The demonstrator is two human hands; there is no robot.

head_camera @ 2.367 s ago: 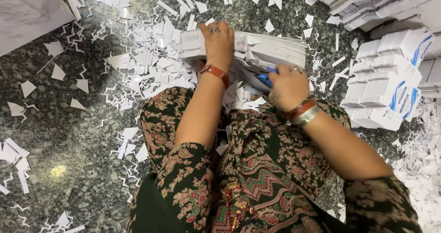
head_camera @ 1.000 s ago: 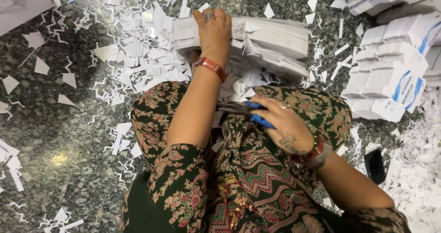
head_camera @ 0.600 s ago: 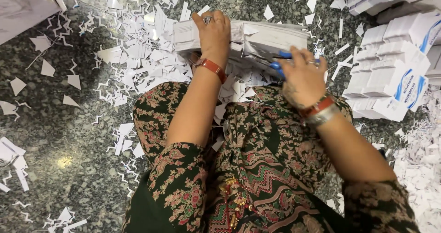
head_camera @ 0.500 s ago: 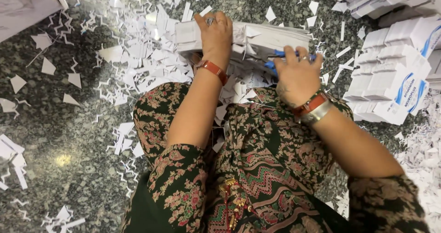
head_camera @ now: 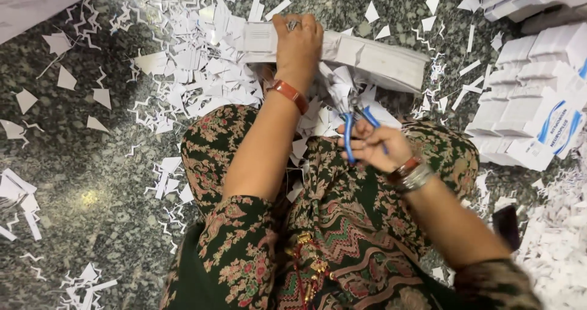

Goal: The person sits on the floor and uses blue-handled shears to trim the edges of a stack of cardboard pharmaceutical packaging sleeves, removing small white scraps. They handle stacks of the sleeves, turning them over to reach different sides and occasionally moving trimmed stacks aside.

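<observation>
Left hand clamped down flat over long white stack of flattened paper cartons, fingers curled over far edge. Stack lies crosswise on speckled grey-green stone floor, long axis left to right, just beyond knees. Right hand clenched around blue-handled small scissors, handles squeezed near together, metal tips pointing up toward stack's near edge, close beneath it, contact unclear. White paper offcuts crowd left of stack; piled white folded cartons hem right side. Open floor lower left.
</observation>
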